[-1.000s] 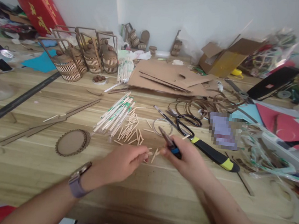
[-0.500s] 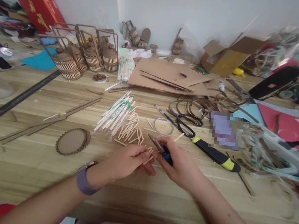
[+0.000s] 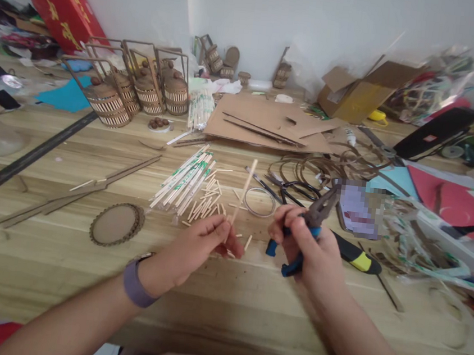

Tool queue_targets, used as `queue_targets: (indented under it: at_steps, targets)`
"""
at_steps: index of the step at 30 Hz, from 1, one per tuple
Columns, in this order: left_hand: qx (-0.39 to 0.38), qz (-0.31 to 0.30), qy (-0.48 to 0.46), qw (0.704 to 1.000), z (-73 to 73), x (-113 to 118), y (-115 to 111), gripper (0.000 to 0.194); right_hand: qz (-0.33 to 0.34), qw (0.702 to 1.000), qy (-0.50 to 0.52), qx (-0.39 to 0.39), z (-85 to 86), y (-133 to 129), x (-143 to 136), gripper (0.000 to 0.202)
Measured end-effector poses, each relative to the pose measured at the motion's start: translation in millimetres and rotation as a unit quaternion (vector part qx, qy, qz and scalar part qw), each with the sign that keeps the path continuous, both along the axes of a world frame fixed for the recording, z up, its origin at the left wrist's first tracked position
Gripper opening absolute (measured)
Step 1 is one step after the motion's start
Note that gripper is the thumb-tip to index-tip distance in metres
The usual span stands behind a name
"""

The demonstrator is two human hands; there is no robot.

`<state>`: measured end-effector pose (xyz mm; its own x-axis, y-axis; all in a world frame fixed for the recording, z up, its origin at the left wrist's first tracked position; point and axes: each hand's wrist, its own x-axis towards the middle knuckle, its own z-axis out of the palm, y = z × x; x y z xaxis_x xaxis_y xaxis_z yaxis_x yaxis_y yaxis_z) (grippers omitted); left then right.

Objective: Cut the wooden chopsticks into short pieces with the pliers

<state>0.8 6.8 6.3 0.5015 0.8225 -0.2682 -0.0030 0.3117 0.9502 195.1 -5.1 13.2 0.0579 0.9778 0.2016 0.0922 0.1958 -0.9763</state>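
- Wood-grain tabletop (image 3: 214, 310) under us in the head view, pale wall (image 3: 254, 10) behind, handled miniature baskets (image 3: 149, 94) at back left.
- Our left hand (image 3: 200, 244) pinches a slim wooden stick (image 3: 245, 188) between thumb and fingers, its free end tilted up above the table!
- Our right hand (image 3: 324, 260) wraps the blue-handled pliers (image 3: 320, 209), nose up and well apart from the stick.
- Short stick pieces (image 3: 206, 203) lie just beyond the left hand.
- Our call: pinch firmly near any bite, fingertips clear, pliers square across the grain.
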Motion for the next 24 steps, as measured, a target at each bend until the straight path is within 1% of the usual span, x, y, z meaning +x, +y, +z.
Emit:
queue_targets:
  at_steps: [2,5,7,8,10,12,14,17,19,21,23,24]
  targets:
    - [0.009,-0.068,-0.015,0.998,3.0,1,-3,0.041,0.026,0.991,0.113,-0.072,0.3,1,-3,0.034]
    - [0.003,-0.18,-0.042,0.983,4.8,4,-10,0.049,0.086,0.957,0.207,-0.185,-3.6,-1,-13,0.038]
    - [-0.031,-0.231,-0.081,0.969,2.7,7,-14,0.051,0.106,0.935,0.254,-0.224,-8.6,-4,-20,0.037]
    - [-0.052,-0.243,-0.104,0.963,0.7,9,-16,0.05,0.107,0.928,0.272,-0.229,-11.4,-6,-23,0.036]
    - [-0.09,-0.235,-0.135,0.958,-4.3,12,-19,0.049,0.108,0.924,0.285,-0.23,-16.4,-10,-27,0.034]
    - [-0.108,-0.206,-0.14,0.962,-8.7,15,-21,0.047,0.113,0.924,0.279,-0.234,-19.8,-14,-30,0.031]
    - [-0.106,-0.183,-0.136,0.968,-10.9,16,-22,0.047,0.125,0.92,0.277,-0.246,-21.4,-18,-32,0.029]
    - [-0.092,-0.154,-0.133,0.975,-10.1,16,-21,0.046,0.148,0.901,0.298,-0.28,-20.8,-21,-37,0.032]
    - [-0.087,-0.138,-0.133,0.978,-8.6,16,-19,0.046,0.145,0.891,0.315,-0.293,-19.3,-20,-38,0.032]
    - [-0.081,-0.117,-0.125,0.982,-7.8,15,-17,0.044,0.112,0.9,0.319,-0.275,-17.8,-15,-36,0.031]
    - [-0.081,-0.074,-0.102,0.989,-8.2,13,-14,0.041,0.036,0.932,0.294,-0.207,-17.1,-8,-29,0.03]
    - [-0.085,-0.046,-0.088,0.991,-8.9,11,-12,0.039,-0.006,0.952,0.261,-0.162,-17.1,-5,-24,0.029]
